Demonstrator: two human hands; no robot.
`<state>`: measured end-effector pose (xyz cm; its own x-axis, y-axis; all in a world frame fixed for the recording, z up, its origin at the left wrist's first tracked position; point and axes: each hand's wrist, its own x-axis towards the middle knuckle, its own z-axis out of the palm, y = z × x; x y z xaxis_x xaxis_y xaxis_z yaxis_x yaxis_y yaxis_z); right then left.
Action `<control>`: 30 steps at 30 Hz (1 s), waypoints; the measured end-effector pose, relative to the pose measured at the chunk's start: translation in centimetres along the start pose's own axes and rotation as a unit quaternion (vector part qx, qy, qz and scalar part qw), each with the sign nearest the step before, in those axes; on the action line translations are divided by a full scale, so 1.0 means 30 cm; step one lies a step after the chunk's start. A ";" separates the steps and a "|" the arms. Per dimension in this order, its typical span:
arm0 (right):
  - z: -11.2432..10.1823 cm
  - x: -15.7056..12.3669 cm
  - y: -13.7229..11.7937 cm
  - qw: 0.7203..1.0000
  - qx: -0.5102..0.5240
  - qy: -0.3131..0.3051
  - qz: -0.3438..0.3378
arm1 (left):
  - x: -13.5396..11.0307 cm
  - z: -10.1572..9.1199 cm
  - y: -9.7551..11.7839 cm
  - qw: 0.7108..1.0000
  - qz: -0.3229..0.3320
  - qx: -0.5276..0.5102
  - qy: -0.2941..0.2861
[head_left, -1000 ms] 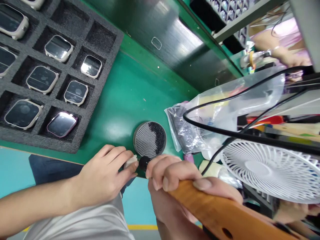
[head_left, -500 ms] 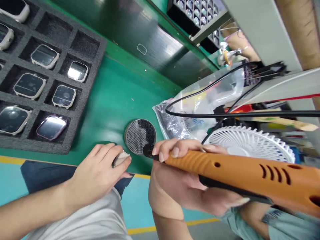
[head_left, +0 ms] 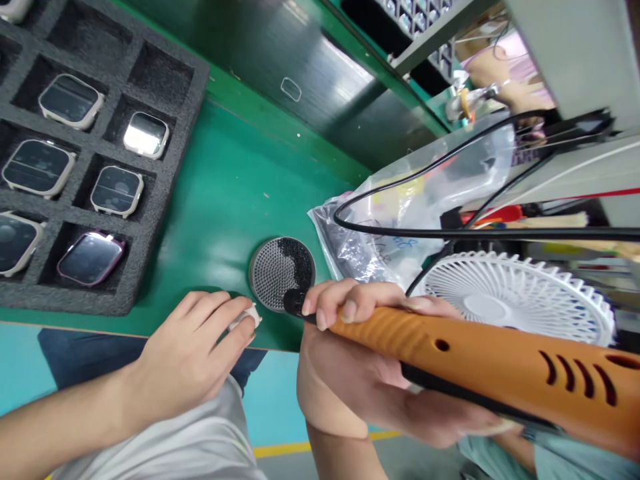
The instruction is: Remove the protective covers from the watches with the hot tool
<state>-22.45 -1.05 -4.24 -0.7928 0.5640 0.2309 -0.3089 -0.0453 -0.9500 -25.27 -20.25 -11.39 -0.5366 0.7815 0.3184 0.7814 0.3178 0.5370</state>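
My left hand (head_left: 193,350) is closed at the bench's front edge, gripping a small pale watch case (head_left: 245,318) that the fingers mostly cover. Wrapped around an orange electric screwdriver (head_left: 485,363), my right hand (head_left: 365,367) keeps the tool's black nose pointing left, its fingers near that end. The nose lies over the lower edge of a round grey dish (head_left: 267,273) of small holes, with black screws filling its right part; the bit's tip cannot be made out. Left of both hands, a dark foam tray (head_left: 120,297) bears several square watch faces in its pockets.
Beyond the dish a clear plastic bag (head_left: 400,200) lies under a black cable (head_left: 380,229). A white fan (head_left: 485,293) stands behind the screwdriver. A dark raised ledge (head_left: 330,87) runs along the back, and another person's arm (head_left: 493,73) shows farther off.
The watch case has turned in my left fingers, which now cover more of it. The foam tray appears farther left as the view shifts. My right hand and the screwdriver stay over the dish.
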 end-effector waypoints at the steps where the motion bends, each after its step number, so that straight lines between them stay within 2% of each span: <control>1: -0.001 0.000 0.000 1.000 -0.001 -0.006 -0.002 | -0.003 0.002 -0.001 1.000 0.004 -0.002 -0.003; 4: -0.001 -0.003 -0.003 1.000 -0.005 -0.019 -0.005 | -0.010 0.005 -0.004 1.000 0.015 -0.007 -0.002; 14: 0.012 -0.014 -0.006 1.000 0.003 0.013 0.002 | -0.006 0.000 -0.006 1.000 0.017 0.007 0.005; 24: 0.007 -0.009 0.013 1.000 0.022 0.005 -0.004 | 0.001 -0.006 -0.005 1.000 0.014 -0.002 0.009; 30: 0.016 -0.011 -0.077 0.999 -0.032 0.007 -0.007 | -0.006 -0.012 -0.011 0.999 0.030 -0.019 -0.015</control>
<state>-21.73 -1.54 -2.03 -0.7806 0.5763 0.2418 -0.2849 0.0162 -0.9584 -25.54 -20.67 -11.35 -0.4787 0.8143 0.3284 0.7993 0.2494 0.5467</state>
